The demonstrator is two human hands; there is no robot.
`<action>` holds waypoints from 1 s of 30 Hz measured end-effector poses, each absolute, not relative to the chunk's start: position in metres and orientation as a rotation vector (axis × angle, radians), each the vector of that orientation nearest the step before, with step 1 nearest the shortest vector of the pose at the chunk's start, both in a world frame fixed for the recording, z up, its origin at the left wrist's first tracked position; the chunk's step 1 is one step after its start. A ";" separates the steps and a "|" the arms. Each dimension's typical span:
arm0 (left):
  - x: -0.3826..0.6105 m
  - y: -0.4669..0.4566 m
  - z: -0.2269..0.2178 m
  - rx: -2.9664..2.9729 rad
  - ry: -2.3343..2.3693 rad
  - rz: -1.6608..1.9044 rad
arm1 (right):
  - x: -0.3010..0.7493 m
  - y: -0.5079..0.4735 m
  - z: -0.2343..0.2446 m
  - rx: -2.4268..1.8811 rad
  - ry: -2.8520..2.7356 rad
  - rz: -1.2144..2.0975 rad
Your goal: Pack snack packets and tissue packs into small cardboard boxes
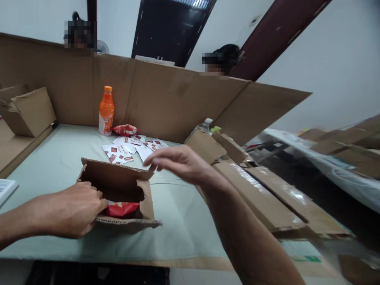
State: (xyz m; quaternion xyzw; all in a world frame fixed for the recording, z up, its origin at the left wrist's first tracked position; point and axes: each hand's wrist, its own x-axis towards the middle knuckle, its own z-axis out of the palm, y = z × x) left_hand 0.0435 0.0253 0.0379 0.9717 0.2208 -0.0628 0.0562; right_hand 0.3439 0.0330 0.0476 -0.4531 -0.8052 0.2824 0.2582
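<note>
An open cardboard box (118, 168) stands on the pale green cloth in front of me, with a red packet (122, 209) lying inside it. My left hand (74, 208) is closed over the box's left side, fingers curled inside close to the packet's left end. Whether the fingertips touch the packet is hidden. My right hand (178, 163) hovers by the box's far right corner, fingers loosely stretched and nothing held. Beyond the box lie several white sachets (120, 152) with dark red squares. Behind them are another red packet (125, 130) and an upright orange bottle (106, 113).
A cardboard partition (166, 99) runs along the back, with two people's heads behind it. Cardboard boxes (258, 194) line the right side, a clear bottle (206, 124) among them. More cardboard (32, 113) stands at left. A white object (7, 188) lies at the left edge.
</note>
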 end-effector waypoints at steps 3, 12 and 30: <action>0.038 0.020 0.031 2.896 0.647 -0.241 | 0.364 0.081 0.013 -1.639 -2.090 0.494; 0.029 0.015 0.007 2.926 0.722 -0.118 | 0.293 0.168 -0.099 -1.711 -2.466 0.470; 0.013 0.011 -0.028 3.122 0.731 -0.064 | 0.391 0.067 -0.092 -2.540 -1.847 0.438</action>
